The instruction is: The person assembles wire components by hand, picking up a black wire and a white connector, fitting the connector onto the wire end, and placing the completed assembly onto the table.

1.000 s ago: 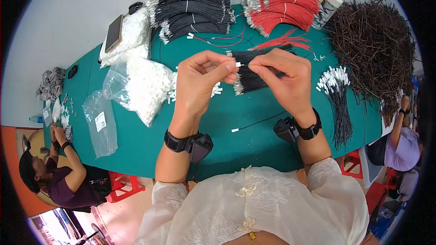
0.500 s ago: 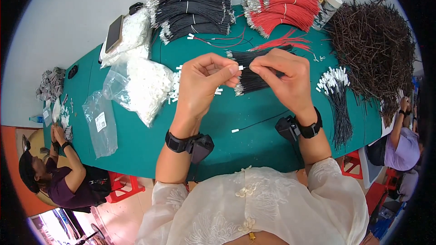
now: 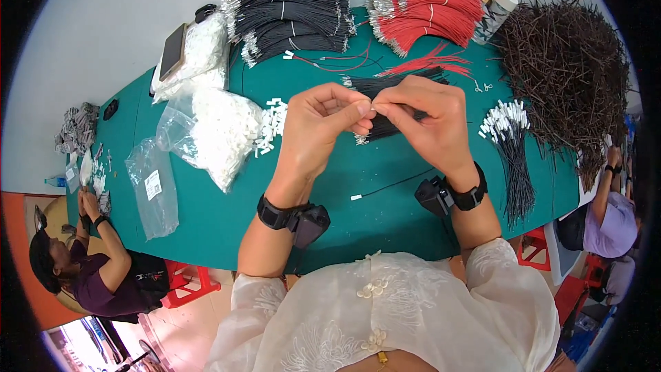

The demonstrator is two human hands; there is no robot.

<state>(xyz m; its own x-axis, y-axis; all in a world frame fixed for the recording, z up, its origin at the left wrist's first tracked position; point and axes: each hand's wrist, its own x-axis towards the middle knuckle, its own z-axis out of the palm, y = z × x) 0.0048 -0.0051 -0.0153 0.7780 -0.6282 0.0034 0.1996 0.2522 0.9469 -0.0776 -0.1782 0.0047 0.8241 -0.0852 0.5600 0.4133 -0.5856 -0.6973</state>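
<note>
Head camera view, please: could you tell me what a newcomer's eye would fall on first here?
First the two hands meeting at the centre: the left hand and the right hand pinch fingertips together over a small bundle of black wires above the green table. Next, the bright red wire bundles at the far edge, beside stacked black wire bundles. A big dark brown wire heap fills the right, and a bag of white connectors lies left.

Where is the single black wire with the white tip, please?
In the head view, the black wire lies on the green table, below the hands, just left of the right wrist's strap.
</note>
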